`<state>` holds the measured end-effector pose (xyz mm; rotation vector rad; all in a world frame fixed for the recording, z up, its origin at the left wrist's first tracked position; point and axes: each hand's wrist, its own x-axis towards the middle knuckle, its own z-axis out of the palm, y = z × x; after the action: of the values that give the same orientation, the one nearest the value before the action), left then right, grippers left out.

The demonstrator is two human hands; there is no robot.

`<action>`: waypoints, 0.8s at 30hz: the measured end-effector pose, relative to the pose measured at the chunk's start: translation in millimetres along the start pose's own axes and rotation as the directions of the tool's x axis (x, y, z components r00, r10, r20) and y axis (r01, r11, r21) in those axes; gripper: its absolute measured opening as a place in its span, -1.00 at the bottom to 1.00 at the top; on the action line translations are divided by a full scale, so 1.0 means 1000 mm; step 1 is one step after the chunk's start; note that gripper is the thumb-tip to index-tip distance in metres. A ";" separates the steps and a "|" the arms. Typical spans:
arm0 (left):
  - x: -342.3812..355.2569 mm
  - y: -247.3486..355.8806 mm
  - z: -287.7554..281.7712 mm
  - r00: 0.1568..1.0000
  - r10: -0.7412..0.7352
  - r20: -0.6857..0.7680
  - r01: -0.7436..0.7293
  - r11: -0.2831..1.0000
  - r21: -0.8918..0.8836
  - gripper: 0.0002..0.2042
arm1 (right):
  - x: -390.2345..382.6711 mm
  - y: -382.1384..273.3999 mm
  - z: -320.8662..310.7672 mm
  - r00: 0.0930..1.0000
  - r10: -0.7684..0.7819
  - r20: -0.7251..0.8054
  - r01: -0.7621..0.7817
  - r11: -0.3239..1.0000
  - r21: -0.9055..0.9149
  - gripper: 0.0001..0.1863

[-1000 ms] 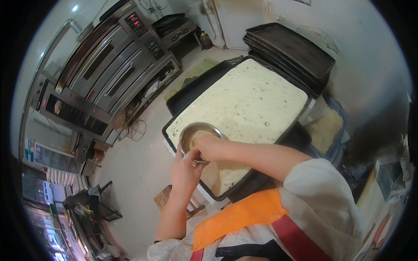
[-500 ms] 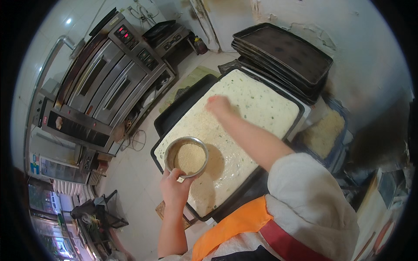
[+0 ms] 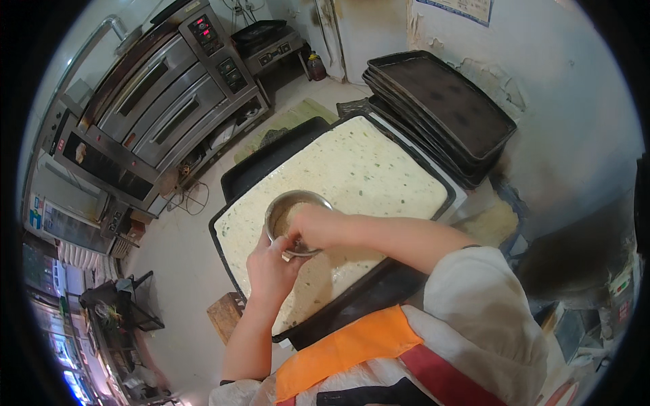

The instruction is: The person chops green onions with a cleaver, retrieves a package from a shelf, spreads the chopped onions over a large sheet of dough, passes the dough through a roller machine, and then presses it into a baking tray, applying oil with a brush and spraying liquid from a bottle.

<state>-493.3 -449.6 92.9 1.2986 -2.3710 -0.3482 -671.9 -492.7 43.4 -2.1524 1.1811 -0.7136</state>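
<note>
My left hand (image 3: 273, 271) grips a round metal bowl (image 3: 298, 194) by its near side, with the thumb at the rim. Pale tan grains (image 3: 282, 222) lie inside it. Dipped into the bowl, my right hand (image 3: 321, 227) has its fingers drawn together in the grains; the fingertips are partly hidden. Beneath both hands is a large black baking tray (image 3: 452, 195), filled with a flat, pale yellow dough or batter sheet (image 3: 359, 159) flecked with green bits. Some grains are scattered over its surface.
A dark tray (image 3: 264, 159) lies beyond the filled one. Several black baking trays (image 3: 440, 95) are stacked at the far right. A steel deck oven (image 3: 152, 101) stands at the left, with a wooden box (image 3: 223, 317) near the tray's left corner. More pale crumbs (image 3: 491, 223) lie at the right.
My right hand has come back from above the far part of the sheet into the bowl. The bowl has moved slightly away from me, still in my left hand.
</note>
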 end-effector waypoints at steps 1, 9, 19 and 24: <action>0.002 0.002 0.001 1.000 -0.014 -0.007 0.014 1.000 -0.003 -0.70 | 0.004 0.001 -0.007 0.998 0.064 -0.008 -0.063 0.998 0.023 -0.68; -0.033 -0.009 0.001 0.980 -0.174 -0.096 0.163 0.979 -0.120 -0.68 | -0.060 0.093 -0.115 0.735 0.674 0.081 -0.631 0.722 -0.284 -0.81; -0.051 -0.001 -0.007 0.970 -0.241 -0.027 0.235 0.962 -0.139 -0.69 | -0.027 0.215 -0.145 0.766 0.313 -0.561 -0.628 0.547 -0.553 -0.78; -0.059 -0.004 -0.007 0.991 -0.130 -0.026 0.124 0.980 -0.158 -0.68 | -0.114 0.088 -0.112 0.820 0.511 -0.258 -0.573 0.723 -0.386 -0.80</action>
<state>-458.4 -402.3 83.5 1.3728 -2.1880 -0.5326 -850.9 -458.7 39.0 -1.9321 2.1089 -0.3352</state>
